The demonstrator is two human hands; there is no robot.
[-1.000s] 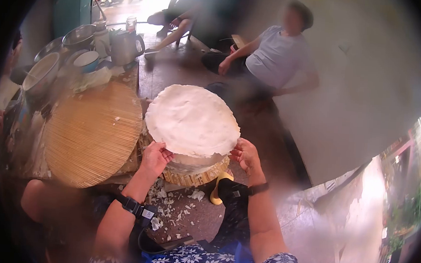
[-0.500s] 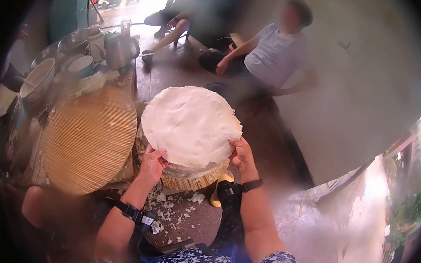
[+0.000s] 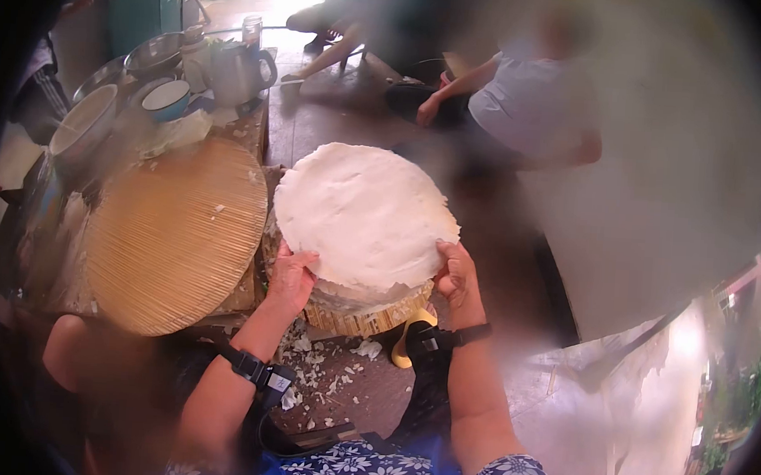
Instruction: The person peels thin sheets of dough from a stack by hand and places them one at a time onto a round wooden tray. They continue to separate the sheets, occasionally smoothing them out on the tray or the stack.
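Note:
A large, round, white sheet (image 3: 365, 210), thin and ragged-edged like a flat dough sheet, is held in front of me at its near edge. My left hand (image 3: 293, 277) pinches the lower left of that edge, thumb on top. At the right side, my right hand (image 3: 455, 275) grips the rim with its thumb over the surface. Below the sheet shows a pale layered stack (image 3: 359, 299), resting on a round slatted mat (image 3: 362, 321). Whether the sheet touches the stack is hidden.
Left of the stack lies a large round slatted tray (image 3: 176, 238). Behind it stand a metal jug (image 3: 238, 74), an enamel bowl (image 3: 166, 98) and a metal basin (image 3: 155, 54). White scraps (image 3: 329, 374) litter the floor. A seated person (image 3: 528, 103) is ahead; another person's legs (image 3: 332, 56) show farther back.
The whole scene has shifted right and slightly up in view. Both hands keep their hold on the white sheet, with little visible change relative to the stack.

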